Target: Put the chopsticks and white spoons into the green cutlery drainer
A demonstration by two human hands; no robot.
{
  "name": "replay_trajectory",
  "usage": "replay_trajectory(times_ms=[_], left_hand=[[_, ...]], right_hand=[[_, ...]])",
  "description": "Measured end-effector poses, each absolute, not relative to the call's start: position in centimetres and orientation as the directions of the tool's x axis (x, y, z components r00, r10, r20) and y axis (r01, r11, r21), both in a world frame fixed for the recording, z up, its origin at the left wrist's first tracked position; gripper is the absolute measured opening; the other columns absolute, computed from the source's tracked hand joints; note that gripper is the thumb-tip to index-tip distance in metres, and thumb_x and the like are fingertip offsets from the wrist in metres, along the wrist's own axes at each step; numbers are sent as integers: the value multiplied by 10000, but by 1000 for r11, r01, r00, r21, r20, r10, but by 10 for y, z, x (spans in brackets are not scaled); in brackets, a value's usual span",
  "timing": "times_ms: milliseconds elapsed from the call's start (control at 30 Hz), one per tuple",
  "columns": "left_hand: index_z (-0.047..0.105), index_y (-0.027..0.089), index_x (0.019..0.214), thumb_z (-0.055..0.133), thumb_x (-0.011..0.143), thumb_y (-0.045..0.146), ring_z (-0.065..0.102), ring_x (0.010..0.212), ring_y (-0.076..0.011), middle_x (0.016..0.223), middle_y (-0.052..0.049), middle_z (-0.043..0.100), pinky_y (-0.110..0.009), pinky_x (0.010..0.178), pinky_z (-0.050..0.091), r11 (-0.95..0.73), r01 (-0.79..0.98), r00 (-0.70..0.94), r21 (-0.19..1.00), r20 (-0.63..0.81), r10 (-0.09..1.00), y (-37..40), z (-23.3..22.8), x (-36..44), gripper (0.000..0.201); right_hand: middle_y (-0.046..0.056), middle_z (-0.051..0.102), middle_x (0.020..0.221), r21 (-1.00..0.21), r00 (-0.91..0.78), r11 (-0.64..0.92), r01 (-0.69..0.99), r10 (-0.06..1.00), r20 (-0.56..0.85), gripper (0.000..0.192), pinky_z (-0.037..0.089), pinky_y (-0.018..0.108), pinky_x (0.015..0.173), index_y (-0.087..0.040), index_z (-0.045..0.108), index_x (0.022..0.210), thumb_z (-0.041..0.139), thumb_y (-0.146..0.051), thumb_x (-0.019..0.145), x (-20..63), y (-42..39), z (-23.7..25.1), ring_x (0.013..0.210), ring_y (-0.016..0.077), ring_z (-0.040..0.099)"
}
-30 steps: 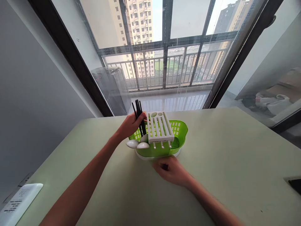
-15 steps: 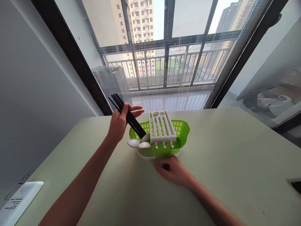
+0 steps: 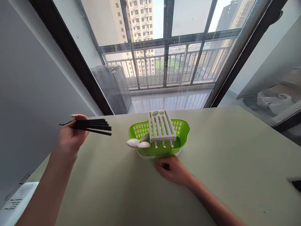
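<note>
Over the left side of the table, my left hand (image 3: 74, 133) is closed round a bundle of black chopsticks (image 3: 94, 125), whose ends point to the right. A green plastic basket (image 3: 138, 127) stands on a white base at the middle of the table. White spoons (image 3: 133, 143) lean out of its left side, bowls up. Across its middle sits a white slotted rack (image 3: 162, 127) with small hooks at the front. My right hand (image 3: 170, 169) rests curled on the table against the front of the basket; its fingertips are partly hidden.
The pale table (image 3: 223, 157) reaches up to a glass door and window (image 3: 166, 62) at the back. A white box-like object with printed text (image 3: 17, 199) lies at the left edge. Something black (image 3: 296, 185) shows at the far right edge.
My left hand has drawn the chopsticks up out of the basket and carried them left, turning them nearly level. My right hand, the basket and the spoons have stayed in place.
</note>
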State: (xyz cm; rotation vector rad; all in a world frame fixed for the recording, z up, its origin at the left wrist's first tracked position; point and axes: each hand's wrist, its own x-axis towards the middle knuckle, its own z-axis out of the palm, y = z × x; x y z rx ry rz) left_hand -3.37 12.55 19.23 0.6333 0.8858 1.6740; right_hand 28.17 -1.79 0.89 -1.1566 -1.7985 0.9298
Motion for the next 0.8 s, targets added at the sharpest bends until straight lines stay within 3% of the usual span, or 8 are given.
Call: replay_trajectory(times_ms=[133,367,600,733,800], left_hand=[[376,231,712,92,958,-70,490,397,-68,502,56,472,-136,428,512,68,-590,-221,805,-242,945,105,176,-57,481],[495,207,787,245,1008,-13,367,343,-23,537,61,407,-95,356,433,304,-523,-100,796,-412,906,77,142,-66,400],[625,217,766,636,960,220,328,405,-44,565,62,407,-142,365,393,480,-74,-46,874,-484,874,55,126,-94,194],[641,241,761,731,888,356,336,418,-55,577,71,474,-160,381,391,520,100,-103,849,-511,854,45,117,-105,193],[642,252,761,751,859,414,372,416,-67,577,80,507,-181,397,420,464,175,-157,869,-440,884,42,110,-106,219]], right_hand=[[-62,227,578,-883,-269,309,355,938,220,470,171,293,510,-212,224,592,559,-271,917,282,-18,7,563,95,214],[-59,226,579,-883,-260,297,363,942,210,477,172,287,505,-216,219,600,549,-306,933,283,-19,6,563,96,215],[-60,224,578,-882,-253,286,374,947,199,485,175,281,501,-211,235,592,546,-330,945,284,-20,6,567,96,209],[-63,217,573,-881,-245,287,376,948,204,482,171,280,504,-209,230,595,557,-309,934,284,-20,6,564,94,201],[-62,220,576,-883,-249,286,372,947,202,480,172,278,503,-209,231,597,558,-305,935,284,-20,8,565,94,205]])
